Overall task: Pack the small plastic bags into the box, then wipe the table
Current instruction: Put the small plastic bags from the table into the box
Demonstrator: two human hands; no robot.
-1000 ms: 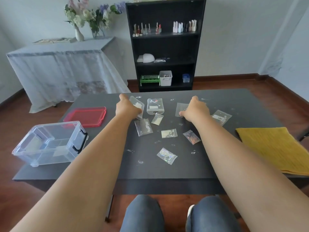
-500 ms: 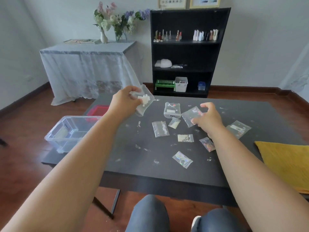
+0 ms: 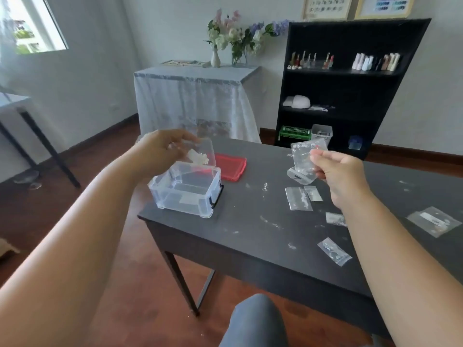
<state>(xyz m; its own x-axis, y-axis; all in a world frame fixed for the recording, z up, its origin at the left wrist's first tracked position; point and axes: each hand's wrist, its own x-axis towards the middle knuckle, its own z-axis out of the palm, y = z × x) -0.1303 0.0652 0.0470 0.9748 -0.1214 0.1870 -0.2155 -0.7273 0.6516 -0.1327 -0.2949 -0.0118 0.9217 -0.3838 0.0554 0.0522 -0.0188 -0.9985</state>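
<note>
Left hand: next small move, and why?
Probably lower and let go. The left hand holds a bag of white bits just above the open clear box, whose red lid lies behind it; the right hand holds another bag.

Clear box, red lid, dark grey table flecked with white.
</note>
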